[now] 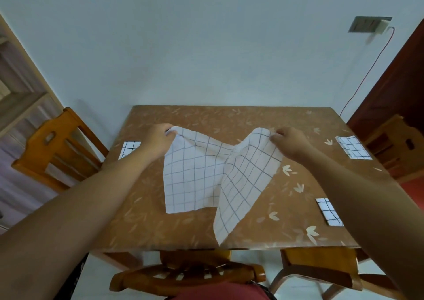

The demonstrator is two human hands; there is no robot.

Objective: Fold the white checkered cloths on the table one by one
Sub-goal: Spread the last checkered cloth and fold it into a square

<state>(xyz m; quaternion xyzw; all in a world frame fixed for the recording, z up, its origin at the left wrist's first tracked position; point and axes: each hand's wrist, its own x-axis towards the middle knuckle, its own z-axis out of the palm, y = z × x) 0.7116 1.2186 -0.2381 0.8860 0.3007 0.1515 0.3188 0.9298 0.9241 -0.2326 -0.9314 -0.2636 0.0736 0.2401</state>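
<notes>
A single wide-angle camera sits on the person's head, looking forward and steeply down from just above the table's near edge. Both forearms reach in from the bottom corners. The view faces the pale wall behind the table, with straight lines bowing toward the frame edges.

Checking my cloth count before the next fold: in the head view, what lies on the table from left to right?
Folded cloth at the left edge → left hand → held cloth → right hand → near-right folded cloth → far-right folded cloth.
</notes>
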